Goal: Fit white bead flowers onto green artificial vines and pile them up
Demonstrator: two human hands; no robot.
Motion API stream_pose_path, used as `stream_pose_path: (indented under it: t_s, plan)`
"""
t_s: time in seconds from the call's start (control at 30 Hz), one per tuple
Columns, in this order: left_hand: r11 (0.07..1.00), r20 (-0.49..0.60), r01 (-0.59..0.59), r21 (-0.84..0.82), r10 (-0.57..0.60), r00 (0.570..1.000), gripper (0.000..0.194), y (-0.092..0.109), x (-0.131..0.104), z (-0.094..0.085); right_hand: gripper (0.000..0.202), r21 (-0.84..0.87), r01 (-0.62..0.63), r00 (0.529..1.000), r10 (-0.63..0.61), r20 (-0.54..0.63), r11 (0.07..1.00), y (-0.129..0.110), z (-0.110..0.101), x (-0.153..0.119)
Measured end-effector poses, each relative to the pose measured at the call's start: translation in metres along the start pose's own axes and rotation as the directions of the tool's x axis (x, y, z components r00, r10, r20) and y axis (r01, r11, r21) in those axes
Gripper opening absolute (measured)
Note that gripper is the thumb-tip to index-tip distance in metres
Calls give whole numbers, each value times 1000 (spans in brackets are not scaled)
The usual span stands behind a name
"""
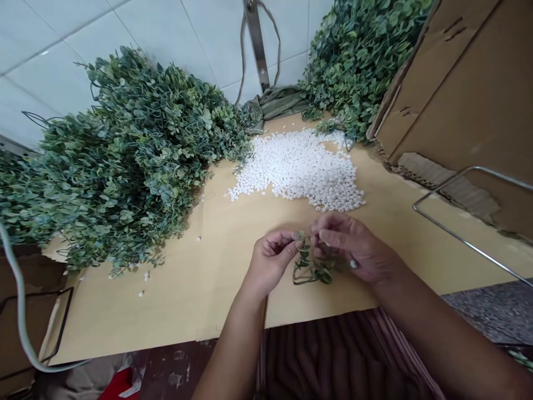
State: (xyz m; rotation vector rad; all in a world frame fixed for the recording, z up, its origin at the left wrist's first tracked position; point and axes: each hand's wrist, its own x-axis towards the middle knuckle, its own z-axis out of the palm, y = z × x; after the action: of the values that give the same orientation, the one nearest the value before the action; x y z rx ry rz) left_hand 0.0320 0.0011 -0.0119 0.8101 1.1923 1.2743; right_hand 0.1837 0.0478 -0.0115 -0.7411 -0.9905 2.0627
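Observation:
Near the front edge of the table, my left hand (277, 258) pinches the tip of a small artificial leaf sprig (305, 258) between thumb and fingers. The sprig has green leaves and a thin looped stem that hangs down toward the board. My right hand (356, 244) is close beside it, fingers curled and pressed together at the sprig's right side; what they hold is hidden. A small pale piece (353, 264) shows at the right hand's lower fingers. Just beyond both hands spreads a pile of small white plastic pieces (295, 166).
A large heap of artificial greenery (137, 150) fills the left side, with another heap (366, 61) at the back right. A cardboard box (466, 94) and a bent metal rod (470, 244) stand at the right. A white cable (19, 294) hangs at the left edge of the tan board (166, 311).

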Motion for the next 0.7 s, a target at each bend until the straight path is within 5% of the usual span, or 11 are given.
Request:
stream_pose_path:
  t_s: [0.07, 0.3, 0.7]
  plan:
    - [1000, 20, -7, 21, 7, 1000, 23, -1, 0, 1, 28, -33, -33, 999, 32, -22, 999, 6, 4, 2]
    - [980, -83, -173, 96, 181, 980, 11, -6, 2, 2, 24, -324, 188, 976, -214, -46, 927, 21, 13, 3]
    - [906, -175, -253, 340, 326, 929, 2, -11, 5, 13, 23, -437, 205, 963, -260, -70, 876, 23, 15, 3]
